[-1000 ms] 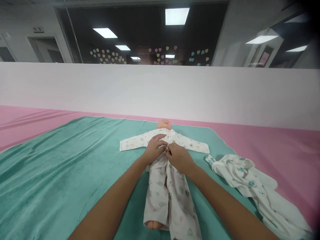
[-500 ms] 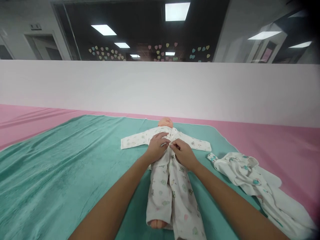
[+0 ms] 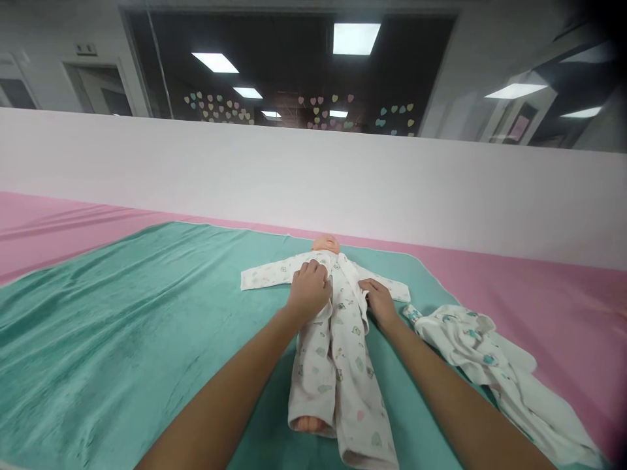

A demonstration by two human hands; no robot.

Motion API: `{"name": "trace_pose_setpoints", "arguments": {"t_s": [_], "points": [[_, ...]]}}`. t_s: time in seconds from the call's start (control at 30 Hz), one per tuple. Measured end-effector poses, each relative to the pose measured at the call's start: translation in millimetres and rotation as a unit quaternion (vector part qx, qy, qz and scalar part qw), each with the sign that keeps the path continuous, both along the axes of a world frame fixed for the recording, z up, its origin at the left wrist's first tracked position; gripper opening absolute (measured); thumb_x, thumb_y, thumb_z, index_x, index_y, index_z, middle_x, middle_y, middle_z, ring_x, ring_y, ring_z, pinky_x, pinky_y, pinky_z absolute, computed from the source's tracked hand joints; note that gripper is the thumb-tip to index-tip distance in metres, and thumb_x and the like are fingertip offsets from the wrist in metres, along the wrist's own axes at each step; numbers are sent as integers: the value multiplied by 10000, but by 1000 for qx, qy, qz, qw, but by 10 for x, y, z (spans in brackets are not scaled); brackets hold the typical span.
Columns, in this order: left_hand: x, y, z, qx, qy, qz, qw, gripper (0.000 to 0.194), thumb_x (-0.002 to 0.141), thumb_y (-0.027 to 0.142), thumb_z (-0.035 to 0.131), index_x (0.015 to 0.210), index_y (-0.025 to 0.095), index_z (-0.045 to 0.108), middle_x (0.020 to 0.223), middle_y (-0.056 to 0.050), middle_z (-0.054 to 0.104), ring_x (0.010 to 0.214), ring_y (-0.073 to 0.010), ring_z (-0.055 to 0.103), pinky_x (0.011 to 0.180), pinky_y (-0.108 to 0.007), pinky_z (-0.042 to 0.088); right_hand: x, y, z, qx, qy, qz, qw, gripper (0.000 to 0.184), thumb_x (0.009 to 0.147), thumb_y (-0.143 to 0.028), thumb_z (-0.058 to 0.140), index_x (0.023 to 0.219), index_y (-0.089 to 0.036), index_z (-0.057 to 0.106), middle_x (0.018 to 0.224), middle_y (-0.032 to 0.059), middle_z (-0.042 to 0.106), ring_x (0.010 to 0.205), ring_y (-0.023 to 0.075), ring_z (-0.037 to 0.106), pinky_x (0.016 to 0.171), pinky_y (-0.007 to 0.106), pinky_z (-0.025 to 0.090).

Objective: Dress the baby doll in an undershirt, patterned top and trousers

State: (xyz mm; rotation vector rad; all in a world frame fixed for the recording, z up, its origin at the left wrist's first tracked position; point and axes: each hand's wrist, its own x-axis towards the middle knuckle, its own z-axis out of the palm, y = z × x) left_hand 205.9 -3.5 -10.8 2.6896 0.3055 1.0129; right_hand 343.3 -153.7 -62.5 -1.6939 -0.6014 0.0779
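Observation:
A baby doll (image 3: 326,243) lies on its back with its head at the far side, dressed in a white printed baby shirt (image 3: 267,274) and matching baby pants (image 3: 318,385). The shirt's sleeves stretch out to both sides, and its front panels are parted. My left hand (image 3: 310,292) is closed with curled fingers on the left front panel. At the other side of the chest, my right hand (image 3: 381,301) pinches the edge of the right front panel, pulled outward. A bit of the doll's foot shows in the left pant leg's opening.
Beneath the doll spreads a teal blanket (image 3: 147,326) over a pink surface (image 3: 548,307). To the right lies a crumpled white garment (image 3: 470,339) with teal prints. A white low wall (image 3: 245,176) with glass above stands behind.
My hands were together at the middle of the shirt front and have moved apart. My right hand has gone right with the panel, opening the shirt. The view has tilted slightly.

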Motion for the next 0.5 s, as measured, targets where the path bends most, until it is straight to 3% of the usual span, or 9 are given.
{"name": "trace_pose_setpoints", "arguments": {"t_s": [0.13, 0.23, 0.3, 0.4, 0.5], "points": [[16, 202, 9, -118, -29, 41, 992, 92, 768, 124, 426, 774, 215, 440, 747, 9, 543, 697, -144, 496, 596, -248, 362, 201, -394, 23, -27, -14, -49, 998, 343, 696, -475, 489, 741, -140, 546, 752, 11, 540, 654, 131, 465, 574, 209, 361], [-37, 561, -32, -225, -48, 117, 966, 101, 774, 149, 433, 833, 223, 469, 763, 17, 570, 694, -131, 528, 583, -222, 376, 319, -735, 31, -94, -26, -103, 990, 303, 635, -439, 530, 621, -137, 509, 642, 7, 505, 626, 142, 436, 562, 223, 322], [-124, 852, -92, -251, -62, 181, 949, 112, 777, 141, 416, 841, 212, 475, 801, -7, 585, 742, -152, 545, 615, -239, 389, 376, -873, 13, -141, -34, -132, 981, 275, 586, -407, 564, 573, -140, 498, 597, 9, 491, 607, 150, 429, 563, 235, 304], [-271, 1216, -206, -271, -67, 258, 925, 128, 787, 124, 375, 808, 189, 483, 785, -60, 584, 755, -203, 550, 638, -293, 396, 383, -879, 8, -192, -97, -194, 957, 289, 581, -387, 560, 740, -147, 582, 794, 42, 563, 704, 175, 489, 650, 266, 357], [-319, 1326, -278, -266, -70, 288, 917, 179, 795, 108, 358, 858, 182, 508, 882, -96, 586, 835, -229, 548, 695, -326, 404, 224, -660, 118, -180, -197, -208, 941, 400, 680, -413, 509, 977, -154, 579, 1035, 82, 534, 895, 196, 516, 768, 289, 408]]}}
